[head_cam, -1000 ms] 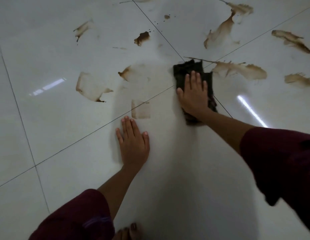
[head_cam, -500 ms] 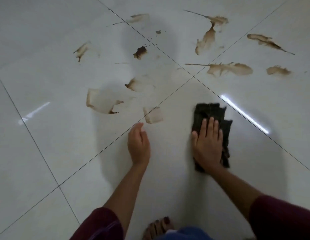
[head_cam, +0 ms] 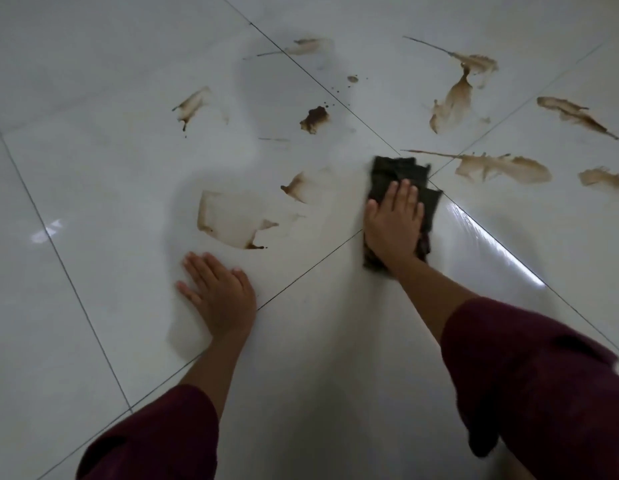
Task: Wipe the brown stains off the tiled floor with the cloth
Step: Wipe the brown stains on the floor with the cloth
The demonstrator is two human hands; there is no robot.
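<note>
A dark folded cloth (head_cam: pixel 401 174) lies on the white tiled floor (head_cam: pixel 93 168) near where the grout lines cross. My right hand (head_cam: pixel 394 223) presses flat on it, fingers together, pointing away from me. My left hand (head_cam: pixel 216 292) rests flat on the bare tile, fingers spread, holding nothing. Brown stains lie around: a large pale patch with a brown edge (head_cam: pixel 231 220) just beyond my left hand, a small streak (head_cam: pixel 296 187) left of the cloth, a dark blot (head_cam: pixel 314 118), and a long smear (head_cam: pixel 502 168) right of the cloth.
More brown smears sit farther off: one at the far left (head_cam: pixel 192 103), one at the top (head_cam: pixel 308 46), a tall one (head_cam: pixel 453 98) and two at the right (head_cam: pixel 574 114) (head_cam: pixel 600 177). A bright light reflection (head_cam: pixel 495 251) crosses the tile right of my arm.
My right hand pulled the cloth back toward me, then pushed it forward again to the grout crossing. My left hand shifted left and flattened on the tile. The small stain near it is gone.
</note>
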